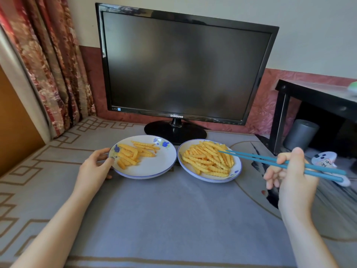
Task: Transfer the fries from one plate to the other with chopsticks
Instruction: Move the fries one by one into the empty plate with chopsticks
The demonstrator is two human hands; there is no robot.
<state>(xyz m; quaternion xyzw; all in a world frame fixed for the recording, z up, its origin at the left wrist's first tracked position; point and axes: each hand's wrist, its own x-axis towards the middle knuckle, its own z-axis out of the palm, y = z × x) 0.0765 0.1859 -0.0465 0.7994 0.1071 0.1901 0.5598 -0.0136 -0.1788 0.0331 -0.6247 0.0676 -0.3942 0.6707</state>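
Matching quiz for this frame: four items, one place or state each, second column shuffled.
1. left plate
2. right plate
3. chopsticks
4. monitor

A. held in the right hand, tips over the fries
B. behind both plates, screen dark
C. carries the fuller pile
D. rim gripped by the left hand

Pairs: 1-D, 2-C, 3-A, 4-B

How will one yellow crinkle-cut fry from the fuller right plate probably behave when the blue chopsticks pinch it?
The yellow crinkle-cut fries look thin and straight, so one is probably light and fairly stiff. Their ridges should help the smooth blue chopsticks grip. They lie criss-crossed on the white right plate, so neighbours may shift.
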